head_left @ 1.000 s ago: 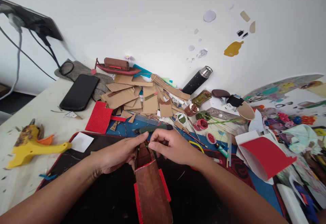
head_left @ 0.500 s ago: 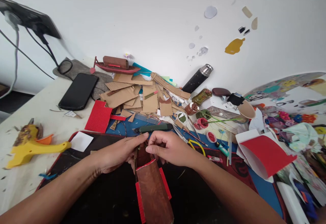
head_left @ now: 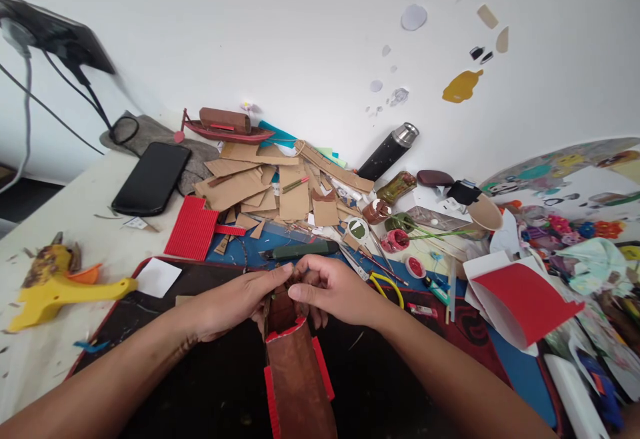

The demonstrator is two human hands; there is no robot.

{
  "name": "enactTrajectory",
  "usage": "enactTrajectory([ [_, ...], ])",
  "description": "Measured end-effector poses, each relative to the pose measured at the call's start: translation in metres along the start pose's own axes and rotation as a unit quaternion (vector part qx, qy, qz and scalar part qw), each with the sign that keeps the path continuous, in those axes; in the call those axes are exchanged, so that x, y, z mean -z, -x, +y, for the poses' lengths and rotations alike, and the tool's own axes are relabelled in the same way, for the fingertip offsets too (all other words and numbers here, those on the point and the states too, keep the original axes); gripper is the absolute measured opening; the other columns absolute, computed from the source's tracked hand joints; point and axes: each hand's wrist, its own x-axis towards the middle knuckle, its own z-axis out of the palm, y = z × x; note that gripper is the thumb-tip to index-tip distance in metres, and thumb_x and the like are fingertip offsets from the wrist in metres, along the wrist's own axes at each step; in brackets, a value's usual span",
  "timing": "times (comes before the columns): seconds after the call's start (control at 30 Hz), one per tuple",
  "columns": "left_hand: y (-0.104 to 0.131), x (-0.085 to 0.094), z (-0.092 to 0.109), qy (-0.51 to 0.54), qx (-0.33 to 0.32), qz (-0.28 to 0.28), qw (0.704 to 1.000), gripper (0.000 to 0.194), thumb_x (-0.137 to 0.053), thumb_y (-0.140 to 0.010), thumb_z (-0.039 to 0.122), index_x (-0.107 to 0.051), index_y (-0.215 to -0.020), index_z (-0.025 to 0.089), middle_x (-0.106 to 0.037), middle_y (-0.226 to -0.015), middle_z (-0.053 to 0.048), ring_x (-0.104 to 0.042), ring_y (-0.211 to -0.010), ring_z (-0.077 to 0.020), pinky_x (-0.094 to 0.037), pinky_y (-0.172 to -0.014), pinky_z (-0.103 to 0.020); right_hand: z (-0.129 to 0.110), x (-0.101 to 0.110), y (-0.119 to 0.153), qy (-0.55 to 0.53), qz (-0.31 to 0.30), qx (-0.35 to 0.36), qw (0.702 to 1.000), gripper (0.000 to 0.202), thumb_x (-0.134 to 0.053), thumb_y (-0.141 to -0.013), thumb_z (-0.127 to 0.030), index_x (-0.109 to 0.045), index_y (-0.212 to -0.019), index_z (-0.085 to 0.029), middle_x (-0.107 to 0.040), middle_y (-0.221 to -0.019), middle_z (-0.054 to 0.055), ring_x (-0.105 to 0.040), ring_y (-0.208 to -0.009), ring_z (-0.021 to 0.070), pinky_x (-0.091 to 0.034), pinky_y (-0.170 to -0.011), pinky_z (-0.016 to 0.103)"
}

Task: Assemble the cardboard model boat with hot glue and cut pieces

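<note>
Model boat [head_left: 303, 382], lower centre, looks light, kinda crushable — left hand [head_left: 225, 306] and right hand [head_left: 343, 291] pinch its far end, nearly closed; sides seem safest.

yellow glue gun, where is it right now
In the head view, the yellow glue gun lies at the far left, on the pale table, below the black phone.

Left hand [head_left: 227, 307] just beside curled right hand [head_left: 340, 292].
</note>
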Motion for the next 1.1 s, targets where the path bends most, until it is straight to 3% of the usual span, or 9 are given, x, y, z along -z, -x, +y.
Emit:
enactTrajectory([
  [0.1,0.001,0.0,0.0,-0.011,0.001,0.0,1.0,0.073,-0.06,-0.085,0.087,-0.08,-0.089,0.017,-0.08,-0.09,-0.011,-0.068,-0.081,-0.0248,-0.052,-0.065,-0.032,0.0,0.0,-0.001,-0.006,-0.001,0.006,1.0,0.049,-0.079,-0.089,-0.064,-0.058,-0.097,-0.02,-0.069,-0.069,-0.004,-0.061,-0.046,0.0102,-0.049,-0.041,0.019],
  [0.27,0.0,0.001,-0.001,0.0,0.009,0.021,1.0,0.075,-0.062,-0.082,0.088,-0.08,-0.094,0.017,-0.08,-0.088,-0.011,-0.07,-0.082,-0.0264,-0.053,-0.068,-0.033,0.003,-0.002,-0.002,-0.021,-0.002,-0.018,1.0,0.055,-0.091,-0.078,-0.057,-0.054,-0.101,-0.022,-0.067,-0.067,-0.008,-0.063,-0.046,0.0107,-0.051,-0.042,0.019],
  [0.53,-0.001,0.0,-0.001,0.012,-0.007,0.018,1.0,0.071,-0.063,-0.082,0.088,-0.075,-0.077,0.018,-0.07,-0.071,-0.004,-0.063,-0.072,-0.0219,-0.048,-0.064,-0.031,0.009,0.001,-0.003,-0.028,-0.015,0.015,0.999,0.05,-0.077,-0.091,-0.064,-0.057,-0.107,-0.021,-0.07,-0.068,-0.005,-0.064,-0.047,0.0119,-0.052,-0.043,0.02],
  [0.83,-0.003,0.003,-0.005,-0.017,-0.007,-0.004,1.0,0.073,-0.053,-0.092,0.084,-0.082,-0.089,0.017,-0.081,-0.088,-0.009,-0.069,-0.084,-0.0252,-0.047,-0.07,-0.031,0.01,-0.001,-0.004,0.011,-0.025,0.017,0.999,0.053,-0.071,-0.094,-0.067,-0.068,-0.113,-0.017,-0.065,-0.066,-0.005,-0.057,-0.043,0.009,-0.045,-0.042,0.02],
  [1.1,-0.004,0.002,-0.005,0.017,-0.008,-0.039,0.999,0.078,-0.048,-0.095,0.084,-0.085,-0.095,0.015,-0.083,-0.095,-0.014,-0.074,-0.09,-0.0285,-0.053,-0.078,-0.034,0.015,-0.004,-0.007,-0.014,-0.019,0.02,1.0,0.056,-0.07,-0.094,-0.071,-0.068,-0.105,-0.016,-0.064,-0.06,-0.005,-0.056,-0.043,0.0101,-0.044,-0.04,0.02],
])
